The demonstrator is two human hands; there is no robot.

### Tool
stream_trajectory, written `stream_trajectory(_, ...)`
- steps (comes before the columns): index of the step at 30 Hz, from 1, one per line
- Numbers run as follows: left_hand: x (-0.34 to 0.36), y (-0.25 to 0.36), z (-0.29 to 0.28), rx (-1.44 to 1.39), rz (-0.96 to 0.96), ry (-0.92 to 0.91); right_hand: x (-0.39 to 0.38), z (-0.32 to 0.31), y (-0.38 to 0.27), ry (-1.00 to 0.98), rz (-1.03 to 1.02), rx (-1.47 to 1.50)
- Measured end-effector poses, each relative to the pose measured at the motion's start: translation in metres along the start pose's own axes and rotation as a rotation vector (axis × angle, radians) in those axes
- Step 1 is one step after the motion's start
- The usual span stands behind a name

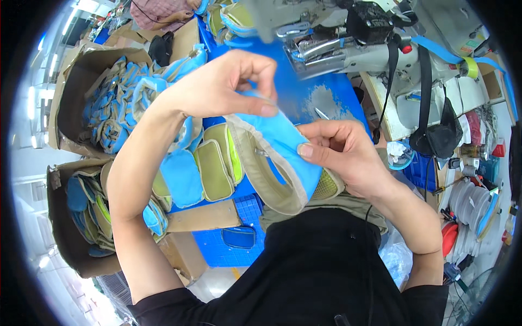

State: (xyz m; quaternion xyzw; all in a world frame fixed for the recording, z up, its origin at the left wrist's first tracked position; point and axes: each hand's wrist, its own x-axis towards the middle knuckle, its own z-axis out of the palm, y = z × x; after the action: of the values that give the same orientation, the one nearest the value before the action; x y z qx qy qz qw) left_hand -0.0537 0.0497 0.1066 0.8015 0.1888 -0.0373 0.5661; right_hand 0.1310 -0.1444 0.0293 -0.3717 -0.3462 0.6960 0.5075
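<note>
My left hand (223,89) is raised, its fingers closed on the upper end of a blue and khaki fabric piece (286,164) with grey binding around a long opening. My right hand (348,160) grips the same piece at its right side, thumb pressed on the blue fabric. Part of an olive mesh panel shows below the right fingers. Behind the piece, blue and olive padded pouches (215,171) lie on the blue worktop (293,95). Some of my left fingers are curled partly out of view.
Two cardboard boxes (60,108) of fabric pieces stand at left. A sewing machine (361,57) with straps and blue tape is at upper right. Small scissors (321,113) lie behind my right hand. Spools and reels (465,204) stand at right. Another person (157,11) is at the top.
</note>
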Motion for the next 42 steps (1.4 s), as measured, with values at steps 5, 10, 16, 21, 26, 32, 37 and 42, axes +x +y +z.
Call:
stream_trajectory(5,0.02,-0.011,-0.025,-0.064,-0.079,0.022,0.022,-0.006,-0.003,0.038,-0.022,0.177)
stream_trajectory(10,0.044,-0.015,-0.053,0.227,-0.09,0.161,0.046,-0.018,-0.011,0.085,0.002,0.331)
stream_trajectory(16,0.054,-0.057,-0.09,0.118,0.101,0.238,0.058,-0.017,-0.015,0.143,-0.023,0.422)
stream_trajectory(21,0.059,-0.077,-0.124,-0.004,0.27,0.164,0.062,-0.011,-0.014,0.233,-0.059,0.461)
stream_trajectory(26,0.055,-0.071,-0.134,-0.034,0.288,0.221,0.067,-0.005,-0.01,0.261,-0.1,0.509)
stream_trajectory(32,0.072,-0.074,-0.127,-0.024,0.271,0.257,0.066,-0.013,-0.008,0.38,-0.141,0.52)
stream_trajectory(37,0.058,-0.067,-0.118,0.084,0.194,0.345,0.067,-0.009,-0.004,0.352,-0.147,0.563)
stream_trajectory(42,0.041,-0.059,-0.105,0.287,0.076,0.474,0.069,-0.001,-0.005,0.311,-0.094,0.52)
